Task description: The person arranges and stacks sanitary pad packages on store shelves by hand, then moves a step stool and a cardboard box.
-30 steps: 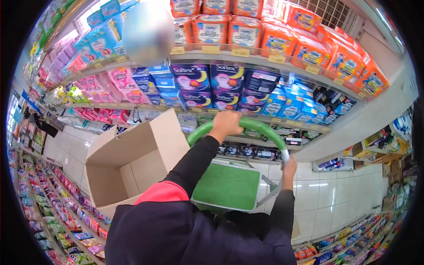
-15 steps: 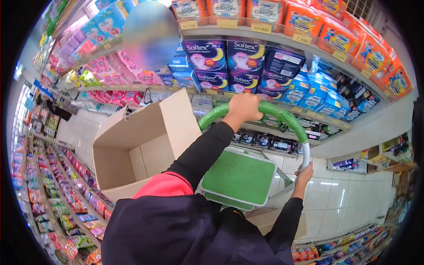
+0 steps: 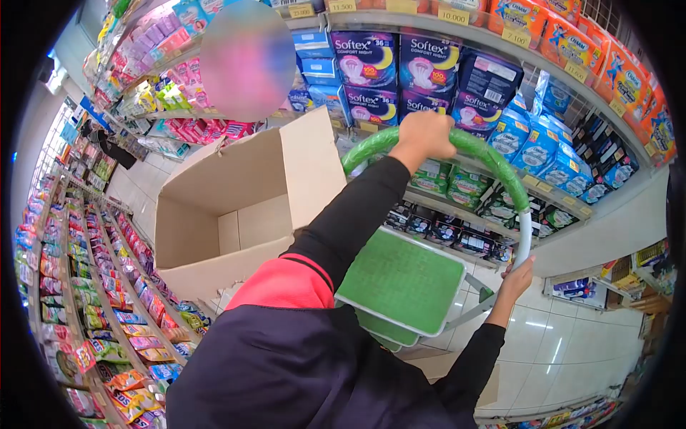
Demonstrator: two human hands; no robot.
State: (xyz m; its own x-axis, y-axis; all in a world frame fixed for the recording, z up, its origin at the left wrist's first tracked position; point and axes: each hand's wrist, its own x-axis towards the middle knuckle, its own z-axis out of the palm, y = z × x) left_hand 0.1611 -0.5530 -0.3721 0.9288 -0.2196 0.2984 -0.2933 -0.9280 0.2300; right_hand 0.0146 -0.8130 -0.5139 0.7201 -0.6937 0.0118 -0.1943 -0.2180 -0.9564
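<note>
A step ladder (image 3: pixel 404 279) with green treads stands in front of me. Its curved top rail is wrapped in green, with white tube showing lower down. My left hand (image 3: pixel 426 136) is closed over the top of the green-wrapped rail. Lower on the right, my right hand (image 3: pixel 516 279) grips the white tube of the same rail. An open cardboard box (image 3: pixel 254 232) sits just left of the ladder, beside my left forearm, and its visible inside holds nothing. My left sleeve hides part of the box's edge and the ladder.
Shelves ahead carry purple Softex packs (image 3: pixel 366 61), orange Charm packs (image 3: pixel 564 39) and blue packs (image 3: pixel 539 150). Racks of colourful pouches (image 3: pixel 107 350) line the left side. Another shelf unit (image 3: pixel 593 289) stands at the right, above a tiled floor (image 3: pixel 564 343).
The hands and ladder sit farther right in view, and the hands appear higher. The box appears slightly larger. Both hands keep their hold on the rail.
</note>
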